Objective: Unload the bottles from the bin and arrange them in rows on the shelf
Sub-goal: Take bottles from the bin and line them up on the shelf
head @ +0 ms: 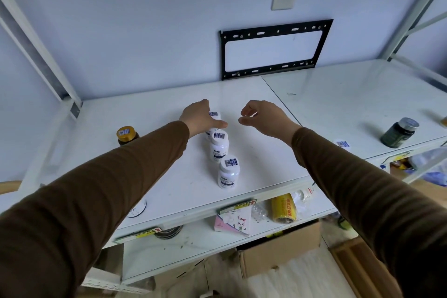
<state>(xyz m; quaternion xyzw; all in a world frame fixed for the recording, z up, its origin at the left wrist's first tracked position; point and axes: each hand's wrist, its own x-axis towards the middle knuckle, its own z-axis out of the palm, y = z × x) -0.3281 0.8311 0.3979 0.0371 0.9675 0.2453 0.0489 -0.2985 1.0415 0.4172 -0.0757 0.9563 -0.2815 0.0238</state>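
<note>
Three white bottles stand in a line running front to back on the white shelf (150,157). The nearest white bottle (228,172) and the middle white bottle (219,146) stand free. My left hand (199,117) wraps around the far white bottle (214,116), whose barcoded cap shows past my fingers. My right hand (262,117) hovers just right of it, fingers curled apart, holding nothing. An amber bottle with a gold cap (126,135) stands at the left. No bin is in view.
A dark green bottle (400,132) stands on the adjoining shelf panel at the right. A white cap (342,144) peeks out behind my right sleeve. The lower shelf holds a yellow roll (283,208), a pink packet (233,221) and clutter. Cardboard boxes (280,248) sit on the floor.
</note>
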